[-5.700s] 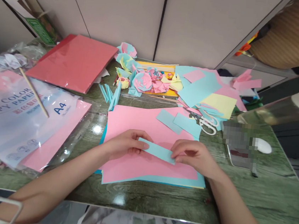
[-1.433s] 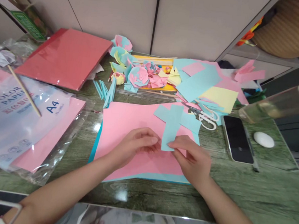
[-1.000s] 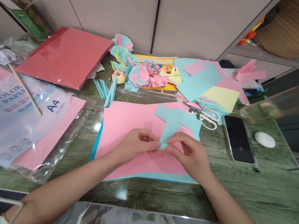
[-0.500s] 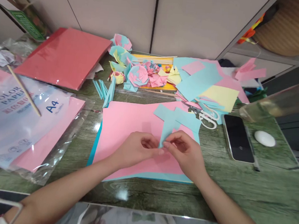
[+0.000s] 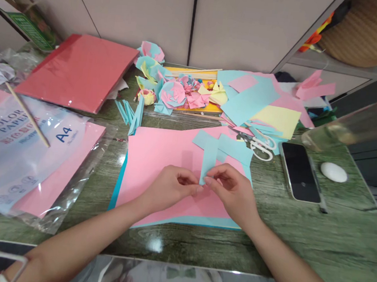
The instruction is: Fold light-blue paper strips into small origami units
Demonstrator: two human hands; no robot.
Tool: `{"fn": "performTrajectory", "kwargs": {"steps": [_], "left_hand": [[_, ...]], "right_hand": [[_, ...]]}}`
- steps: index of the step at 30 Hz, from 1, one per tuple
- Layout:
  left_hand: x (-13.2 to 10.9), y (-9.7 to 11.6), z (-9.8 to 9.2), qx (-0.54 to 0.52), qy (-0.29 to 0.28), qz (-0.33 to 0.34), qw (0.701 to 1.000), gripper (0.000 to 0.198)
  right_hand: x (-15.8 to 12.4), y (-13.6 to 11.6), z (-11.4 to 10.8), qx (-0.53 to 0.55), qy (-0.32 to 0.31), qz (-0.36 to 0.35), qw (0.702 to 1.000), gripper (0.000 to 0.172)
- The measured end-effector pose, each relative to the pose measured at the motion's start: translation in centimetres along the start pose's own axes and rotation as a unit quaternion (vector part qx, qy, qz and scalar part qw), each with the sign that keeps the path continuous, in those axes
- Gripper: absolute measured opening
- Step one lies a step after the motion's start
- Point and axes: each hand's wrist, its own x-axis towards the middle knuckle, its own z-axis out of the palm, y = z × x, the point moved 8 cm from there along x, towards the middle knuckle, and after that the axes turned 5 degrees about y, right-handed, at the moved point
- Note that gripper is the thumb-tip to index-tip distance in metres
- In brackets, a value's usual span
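A narrow light-blue paper strip [image 5: 209,159] stands up between my hands, over a large pink sheet [image 5: 160,156]. My left hand [image 5: 175,186] pinches the strip's lower end between thumb and fingers. On the other side my right hand [image 5: 229,185] grips the same end, its thumb and forefinger closed on the edge. Just behind the strip, more light-blue paper pieces [image 5: 236,149] lie on the pink sheet. White-handled scissors [image 5: 262,148] rest beyond them to the right.
Folded paper flowers [image 5: 173,94] and blue folded strips [image 5: 137,117] lie at the back. Left are a red folder [image 5: 81,71] and a plastic paper packet [image 5: 38,156] with a wooden stick [image 5: 29,117] on top. A phone [image 5: 300,173], white oval object [image 5: 334,172] and clear bottle [image 5: 345,124] stand right.
The strip has turned slightly and now stands straighter, showing its face more fully. Both hands keep their pinch at its lower end and have barely moved.
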Motion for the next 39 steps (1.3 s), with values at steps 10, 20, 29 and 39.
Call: {"fn": "performTrajectory", "kwargs": {"steps": [10, 20, 29, 39], "left_hand": [[0.0, 0.4, 0.4, 0.0, -0.03, 0.019, 0.999, 0.013], [0.3, 0.1, 0.1, -0.017, -0.007, 0.004, 1.0, 0.017], [0.1, 0.4, 0.0, -0.037, 0.006, 0.014, 0.999, 0.016], [0.0, 0.6, -0.1, -0.009, 0.033, 0.004, 0.999, 0.014]], "right_hand": [[-0.1, 0.5, 0.4, -0.01, 0.0, 0.013, 1.0, 0.005], [-0.1, 1.0, 0.3, 0.076, 0.013, 0.045, 0.996, 0.025], [-0.1, 1.5, 1.6, 0.079, -0.092, 0.09, 0.989, 0.025], [-0.2, 1.5, 1.2, 0.084, -0.076, 0.109, 0.988, 0.021]]}}
